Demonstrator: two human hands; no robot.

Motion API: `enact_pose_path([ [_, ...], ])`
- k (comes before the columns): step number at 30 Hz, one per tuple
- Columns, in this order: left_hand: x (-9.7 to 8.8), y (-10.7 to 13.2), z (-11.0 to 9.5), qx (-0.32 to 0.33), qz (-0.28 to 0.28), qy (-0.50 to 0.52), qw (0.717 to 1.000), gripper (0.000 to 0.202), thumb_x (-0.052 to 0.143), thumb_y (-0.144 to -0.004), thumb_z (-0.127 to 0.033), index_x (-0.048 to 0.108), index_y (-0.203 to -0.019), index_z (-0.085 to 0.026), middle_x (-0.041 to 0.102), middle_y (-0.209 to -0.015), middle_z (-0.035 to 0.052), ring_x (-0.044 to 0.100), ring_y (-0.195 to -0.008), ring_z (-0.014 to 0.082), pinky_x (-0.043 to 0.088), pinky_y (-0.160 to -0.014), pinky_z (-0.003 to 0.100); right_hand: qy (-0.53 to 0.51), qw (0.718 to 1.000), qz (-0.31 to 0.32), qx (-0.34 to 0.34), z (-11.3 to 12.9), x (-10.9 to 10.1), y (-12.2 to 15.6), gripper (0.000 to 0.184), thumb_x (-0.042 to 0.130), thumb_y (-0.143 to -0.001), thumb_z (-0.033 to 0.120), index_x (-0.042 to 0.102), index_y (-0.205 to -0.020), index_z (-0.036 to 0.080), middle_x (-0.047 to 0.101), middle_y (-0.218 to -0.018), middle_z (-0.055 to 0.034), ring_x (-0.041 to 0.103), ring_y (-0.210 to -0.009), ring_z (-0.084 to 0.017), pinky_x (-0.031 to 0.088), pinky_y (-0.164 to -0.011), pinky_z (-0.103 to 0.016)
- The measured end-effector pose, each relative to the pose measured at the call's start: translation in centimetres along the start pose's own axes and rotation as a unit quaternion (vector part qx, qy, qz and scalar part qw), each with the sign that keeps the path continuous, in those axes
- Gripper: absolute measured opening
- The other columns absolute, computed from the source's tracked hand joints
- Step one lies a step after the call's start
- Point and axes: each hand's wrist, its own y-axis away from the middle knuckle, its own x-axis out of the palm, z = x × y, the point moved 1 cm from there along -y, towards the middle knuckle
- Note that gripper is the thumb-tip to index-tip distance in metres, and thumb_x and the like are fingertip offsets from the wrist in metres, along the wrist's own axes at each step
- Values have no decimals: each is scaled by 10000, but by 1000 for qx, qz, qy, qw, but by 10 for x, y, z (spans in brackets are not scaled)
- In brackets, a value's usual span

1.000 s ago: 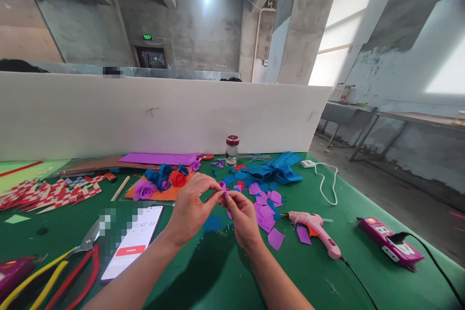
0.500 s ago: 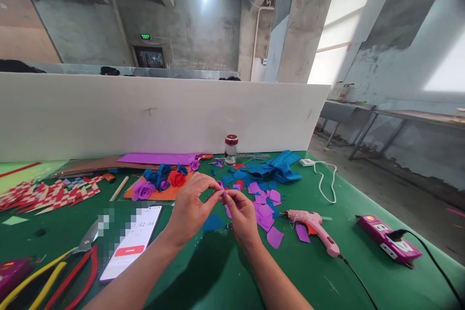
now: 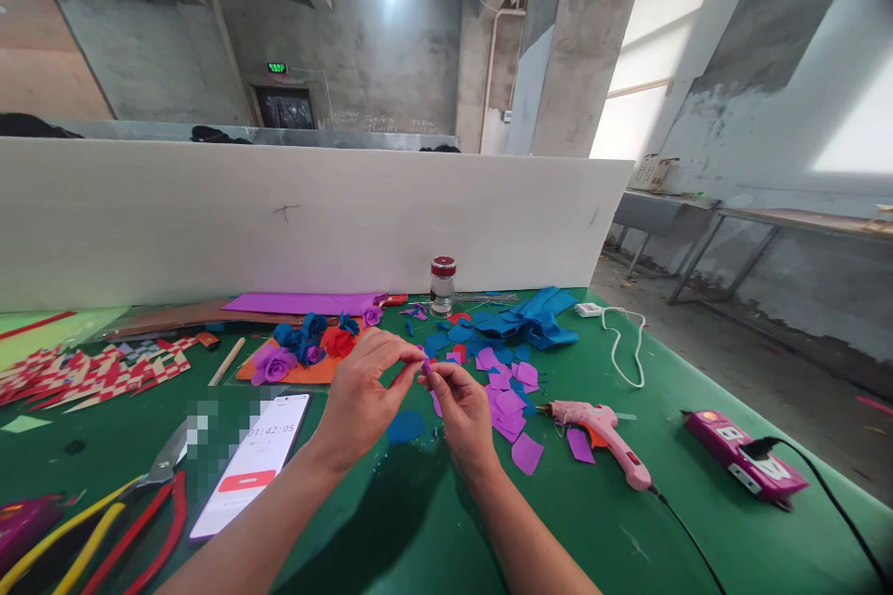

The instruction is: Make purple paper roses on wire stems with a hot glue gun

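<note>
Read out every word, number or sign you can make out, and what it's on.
"01:42:05": phone.
Other phone text: too small.
"EXIT": green sign; its other characters are too small.
Purple box: white marks, unclear.
Wall writing: too blurred.
White board: scribbles, no readable word.

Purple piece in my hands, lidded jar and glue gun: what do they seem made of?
Purple piece: perhaps matte paper or thin foam; dull colour, but mostly hidden. Lidded jar: clear, glossy glass or plastic, since it's see-through. Glue gun: probably plastic, with a smooth pink body.
</note>
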Motion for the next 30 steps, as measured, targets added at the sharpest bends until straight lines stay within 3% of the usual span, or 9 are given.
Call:
enact_pose_path([
  [10, 4, 0, -3, 18, -21, -31, 999, 42, 637, -849, -233, 661, -825, -209, 662, -813, 19, 573, -822, 172, 477, -769, 319, 32, 999, -3, -21, 0, 0, 1, 159, 600, -873, 335, 685, -902, 204, 651, -816, -30, 597, -786, -165, 475, -742, -296],
  [20, 5, -1, -3, -32, -17, -15, 999, 84, 618, -855, -234, 643, -779, -209, 650, -793, 10, 583, -809, 168, 475, -747, 309, 135, 988, -18, -73, 6, -1, 2, 167, 560, -897, 324, 676, -897, 204, 655, -824, -42, 593, -774, -172, 465, -701, -293],
  [30, 5, 1, -4, -7, -38, -9, 999, 106, 600, -862, -212, 704, -854, -233, 664, -805, 20, 599, -804, 167, 509, -727, 311, 139, 988, -20, -60, 5, -1, 3, 175, 557, -899, 342, 679, -906, 218, 647, -847, -50, 579, -785, -182, 452, -713, -312],
])
